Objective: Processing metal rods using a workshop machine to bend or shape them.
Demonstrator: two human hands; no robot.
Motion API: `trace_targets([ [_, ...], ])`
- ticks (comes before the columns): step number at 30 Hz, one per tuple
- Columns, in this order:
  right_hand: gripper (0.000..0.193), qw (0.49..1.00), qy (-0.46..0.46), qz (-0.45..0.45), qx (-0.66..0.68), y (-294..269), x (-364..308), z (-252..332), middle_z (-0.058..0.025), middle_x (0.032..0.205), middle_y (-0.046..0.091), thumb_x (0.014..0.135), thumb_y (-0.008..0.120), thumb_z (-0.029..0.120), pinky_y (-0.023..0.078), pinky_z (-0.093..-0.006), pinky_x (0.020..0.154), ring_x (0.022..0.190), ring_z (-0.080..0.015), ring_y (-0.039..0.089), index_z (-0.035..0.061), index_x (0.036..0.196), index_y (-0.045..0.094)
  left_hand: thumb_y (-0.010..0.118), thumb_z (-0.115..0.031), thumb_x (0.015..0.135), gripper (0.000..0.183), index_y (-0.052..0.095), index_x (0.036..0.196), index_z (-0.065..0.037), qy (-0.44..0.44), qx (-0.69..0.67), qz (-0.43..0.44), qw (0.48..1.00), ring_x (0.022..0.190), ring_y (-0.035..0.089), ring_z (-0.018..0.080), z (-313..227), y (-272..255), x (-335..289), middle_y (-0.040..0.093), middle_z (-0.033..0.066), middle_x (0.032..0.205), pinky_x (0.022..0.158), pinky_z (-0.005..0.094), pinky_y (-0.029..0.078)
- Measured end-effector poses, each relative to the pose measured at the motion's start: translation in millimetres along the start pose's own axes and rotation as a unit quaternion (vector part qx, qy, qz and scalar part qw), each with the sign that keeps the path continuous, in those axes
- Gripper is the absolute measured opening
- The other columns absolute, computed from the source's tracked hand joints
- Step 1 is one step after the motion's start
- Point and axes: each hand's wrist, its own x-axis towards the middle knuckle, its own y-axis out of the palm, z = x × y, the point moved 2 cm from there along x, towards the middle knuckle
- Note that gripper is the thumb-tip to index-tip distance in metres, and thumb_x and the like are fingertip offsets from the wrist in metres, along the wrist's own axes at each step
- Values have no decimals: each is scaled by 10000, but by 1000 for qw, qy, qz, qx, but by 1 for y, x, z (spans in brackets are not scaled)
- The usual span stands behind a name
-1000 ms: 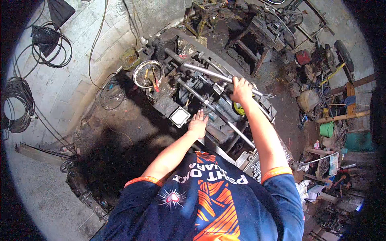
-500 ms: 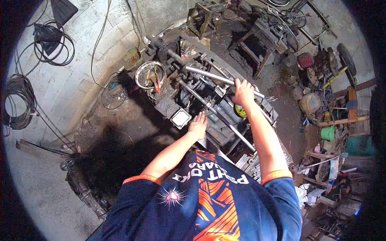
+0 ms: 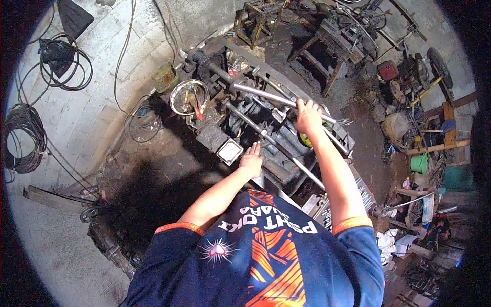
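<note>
My right hand (image 3: 309,117) is closed round a long shiny metal tube (image 3: 271,95), near its right end. The tube lies slantwise over a dark, greasy machine (image 3: 279,137), and its far end meets the machine's round chuck-like part (image 3: 240,79). A second bright rod (image 3: 286,153) runs roughly alongside, nearer to me. With fingers stretched out, my left hand (image 3: 251,161) rests on the machine's near edge. Right beside those fingers is a square, white-faced box (image 3: 229,151), perhaps a lamp. Something yellow-green (image 3: 305,139) shows partly below my right hand.
A round pan (image 3: 188,97) with a red-tipped brush stands at the machine's left end. Coiled cables (image 3: 25,138) hang on the left wall. Metal stands (image 3: 327,56) are at the back. Clutter, with a green bucket (image 3: 419,162), lines the right side. Several rods lie near my right forearm.
The whole view has shifted slightly. Both hands keep almost the same places, the right on the tube and the left on the machine's edge.
</note>
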Motion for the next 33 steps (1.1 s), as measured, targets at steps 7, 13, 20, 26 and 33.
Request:
trace_targets([
  [7, 707, 1000, -2, 5, -13, -3, 2, 3, -173, 1115, 491, 638, 728, 183, 435, -468, 847, 1016, -344, 523, 155, 1275, 423, 692, -299, 758, 534, 582, 1218, -53, -7, -13, 7, 1000, 1436, 134, 358, 1, 3, 2, 82, 276, 1532, 1171, 414, 163],
  [13, 703, 1000, -2, 18, -3, -5, 4, -1, -177, 1125, 486, 652, 720, 199, 431, -470, 871, 1035, -346, 520, 152, 1286, 421, 690, -285, 745, 505, 600, 1180, -44, -8, -22, -14, 1000, 1435, 139, 358, 4, 11, 5, 94, 278, 1529, 1171, 412, 166],
  [20, 709, 1000, 7, -3, 3, 7, -1, -6, -196, 1163, 487, 651, 722, 188, 430, -475, 886, 1048, -357, 521, 153, 1293, 422, 683, -273, 745, 461, 617, 1134, -35, 0, -30, -30, 999, 1433, 141, 363, 0, 5, 0, 103, 281, 1526, 1171, 416, 164],
  [26, 699, 1000, 13, 15, 11, -5, -1, 2, -195, 1157, 488, 653, 707, 154, 428, -480, 889, 1049, -357, 522, 151, 1292, 426, 683, -279, 756, 468, 609, 1146, -32, -5, -22, -33, 999, 1431, 148, 364, 2, 8, 0, 106, 277, 1528, 1171, 415, 159],
  [33, 664, 1000, 5, 10, -5, -1, 0, 0, -191, 1145, 490, 676, 676, 138, 430, -479, 882, 1033, -356, 528, 149, 1291, 427, 681, -273, 755, 488, 598, 1168, -27, 2, -33, -25, 999, 1430, 148, 371, 0, 4, -2, 101, 281, 1526, 1171, 421, 162],
])
